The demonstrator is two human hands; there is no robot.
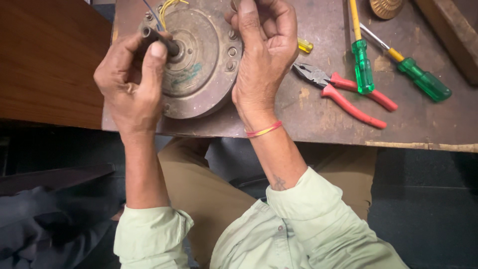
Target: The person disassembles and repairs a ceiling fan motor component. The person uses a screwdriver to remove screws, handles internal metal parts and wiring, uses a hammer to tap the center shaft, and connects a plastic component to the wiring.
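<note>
A round, worn metal motor housing [201,69] lies flat on a brown workbench [308,117], with yellow and blue wires [167,7] coming out at its top. My left hand [132,82] grips a dark cylindrical tool [159,40] whose tip sits at the housing's centre hub. My right hand [264,55] rests on the housing's right rim, fingers curled over its top edge. A red and yellow thread band circles my right wrist.
Red-handled pliers [348,94] lie right of the housing. Two green-handled screwdrivers [363,65] [423,77] lie beyond them, and a small yellow handle [304,46] shows beside my right hand. A brass round part [386,7] sits at the top edge. A wooden surface [45,60] lies left.
</note>
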